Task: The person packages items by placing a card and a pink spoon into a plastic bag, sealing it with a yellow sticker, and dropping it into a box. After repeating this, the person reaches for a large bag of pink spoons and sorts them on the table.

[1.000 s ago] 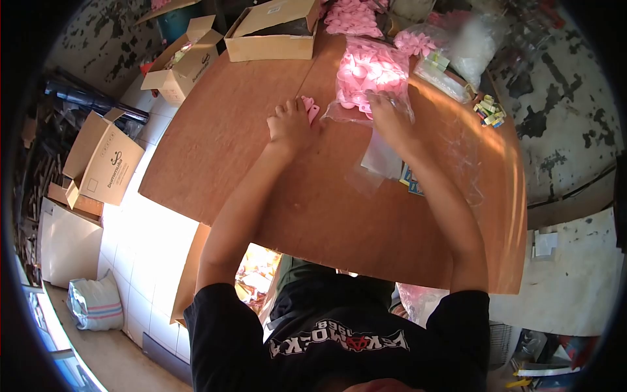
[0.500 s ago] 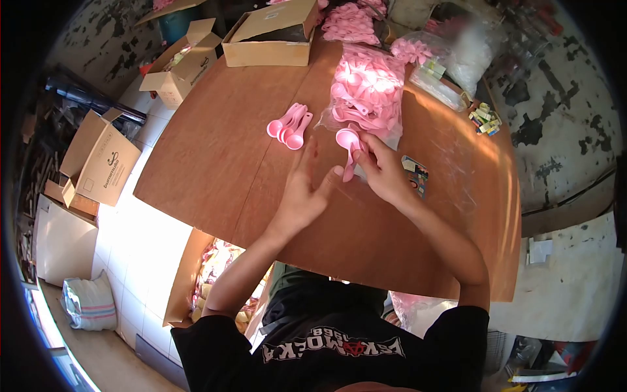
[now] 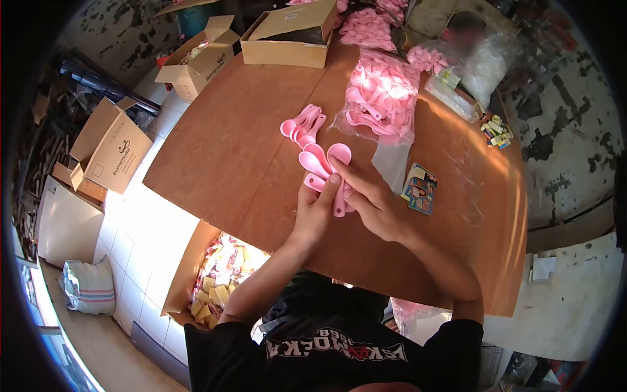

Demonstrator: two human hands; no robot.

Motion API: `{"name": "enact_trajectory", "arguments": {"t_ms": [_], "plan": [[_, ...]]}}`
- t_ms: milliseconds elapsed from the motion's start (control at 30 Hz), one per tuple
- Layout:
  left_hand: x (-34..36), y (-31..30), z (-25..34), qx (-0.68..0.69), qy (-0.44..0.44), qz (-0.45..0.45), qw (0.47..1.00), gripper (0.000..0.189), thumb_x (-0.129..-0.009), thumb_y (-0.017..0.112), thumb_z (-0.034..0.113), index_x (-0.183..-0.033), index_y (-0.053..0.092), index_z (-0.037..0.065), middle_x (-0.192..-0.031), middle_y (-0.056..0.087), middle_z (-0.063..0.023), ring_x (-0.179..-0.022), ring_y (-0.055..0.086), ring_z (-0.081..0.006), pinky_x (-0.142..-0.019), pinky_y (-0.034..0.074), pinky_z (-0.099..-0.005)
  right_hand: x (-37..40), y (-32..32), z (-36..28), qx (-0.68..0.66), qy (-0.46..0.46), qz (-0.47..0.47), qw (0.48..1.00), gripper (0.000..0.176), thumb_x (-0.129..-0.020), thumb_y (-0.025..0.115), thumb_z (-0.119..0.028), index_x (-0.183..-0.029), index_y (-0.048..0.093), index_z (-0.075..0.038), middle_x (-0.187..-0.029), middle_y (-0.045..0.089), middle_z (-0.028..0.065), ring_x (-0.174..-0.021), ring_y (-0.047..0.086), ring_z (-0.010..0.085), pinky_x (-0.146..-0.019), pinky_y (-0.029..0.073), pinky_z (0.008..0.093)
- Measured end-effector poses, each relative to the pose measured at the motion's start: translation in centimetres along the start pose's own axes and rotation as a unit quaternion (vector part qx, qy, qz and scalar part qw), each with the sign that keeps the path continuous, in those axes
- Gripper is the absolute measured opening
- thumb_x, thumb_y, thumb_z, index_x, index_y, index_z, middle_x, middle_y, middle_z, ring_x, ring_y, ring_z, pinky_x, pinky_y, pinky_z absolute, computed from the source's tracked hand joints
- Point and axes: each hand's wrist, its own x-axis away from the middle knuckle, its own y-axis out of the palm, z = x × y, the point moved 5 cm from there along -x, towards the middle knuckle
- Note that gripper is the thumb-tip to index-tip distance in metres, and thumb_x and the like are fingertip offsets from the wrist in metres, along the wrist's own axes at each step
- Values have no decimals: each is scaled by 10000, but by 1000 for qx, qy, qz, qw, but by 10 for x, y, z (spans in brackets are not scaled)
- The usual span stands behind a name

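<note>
Several pink plastic spoons (image 3: 316,159) are held between my two hands, above the middle of the table. My left hand (image 3: 315,209) is closed around them with its thumb across the handles. From the other side my right hand (image 3: 375,199) pinches a spoon, its index finger at the bowl; its lower fingers are partly hidden. A little beyond lies a small group of pink spoons (image 3: 304,125) on the wooden table (image 3: 222,150). Behind my right hand is a clear plastic bag (image 3: 382,91) full of pink spoons.
Small printed cards (image 3: 420,189) lie right of my hands. A cardboard box (image 3: 287,46) stands at the table's back, with more bagged pink spoons (image 3: 369,29) beside it. Small yellow-green packs (image 3: 496,132) sit near the right edge. Below the front edge is an open carton (image 3: 189,274) of wrapped items.
My left hand, open and apart before, is now closed on spoons. Both hands have come together, and the spoons between them are fanned out. The head view has shifted slightly.
</note>
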Motion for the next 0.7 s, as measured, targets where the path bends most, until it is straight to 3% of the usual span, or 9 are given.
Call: {"name": "enact_trajectory", "arguments": {"t_ms": [67,100,133,167,200,267,300,367,700], "plan": [[-2,-11,0,-3,-4,-70,998,215,-1005,515,201,-1072,562,2,-904,649,-65,-768,621,-119,-756,504,-270,-9,1,20,-385,130,-98,908,466,-969,430,-90,-1431,389,-56,-1133,654,206,-1089,633,243,-898,483,318],[1,-13,1,16,-10,-50,999,211,-1001,517,197,-1048,552,-5,-873,648,-83,-757,631,-144,-781,517,-295,-15,0,41,-318,168,-55,931,406,-1012,431,-166,-1392,423,-25,-979,711,89,-935,656,160,-884,482,300],[2,-14,0,15,-12,-52,998,211,-1001,517,197,-1048,552,-5,-873,648,-83,-757,631,-144,-781,517,-295,-24,-4,58,-237,168,2,957,342,-1002,475,-191,-1293,524,-16,-932,710,121,-865,682,200,-807,507,285],[2,-17,-1,20,-6,-38,999,213,-1001,516,200,-1062,543,-2,-884,647,-85,-761,631,-146,-790,519,-300,-36,-11,66,-74,126,35,989,261,-949,503,-122,-1158,609,-6,-906,687,186,-830,679,274,-712,536,364],[2,-19,-2,25,1,-23,999,216,-1001,516,203,-1076,535,1,-894,645,-86,-764,631,-148,-798,521,-305,-43,-6,87,-74,126,35,989,261,-949,503,-122,-1158,609,-6,-906,687,186,-830,679,274,-712,536,364],[2,-20,-5,44,-4,-20,999,221,-1002,515,201,-1117,511,11,-938,638,-92,-797,634,-158,-812,521,-310,-51,15,120,113,2,32,993,210,-865,557,-60,-1040,651,9,-913,660,178,-851,657,311,-684,545,401],[1,-19,-6,44,12,-37,998,234,-1002,513,193,-1150,495,13,-966,632,-94,-829,635,-162,-817,520,-311,-57,21,125,113,2,32,993,210,-865,557,-60,-1040,651,9,-913,660,178,-851,657,311,-684,545,401],[1,-17,-5,44,29,-52,997,252,-1002,511,186,-1183,478,14,-995,626,-96,-860,637,-167,-822,519,-312,-65,37,137,299,66,-25,952,191,-788,595,-28,-963,659,14,-922,633,154,-872,649,309,-700,558,410],[-5,-32,12,-14,24,-50,998,371,-988,533,169,-1297,410,5,-1086,615,-95,-929,634,-163,-822,515,-305,-69,54,132,425,15,-3,905,165,-708,667,-42,-873,664,-35,-897,631,113,-833,665,275,-638,567,352]]}}
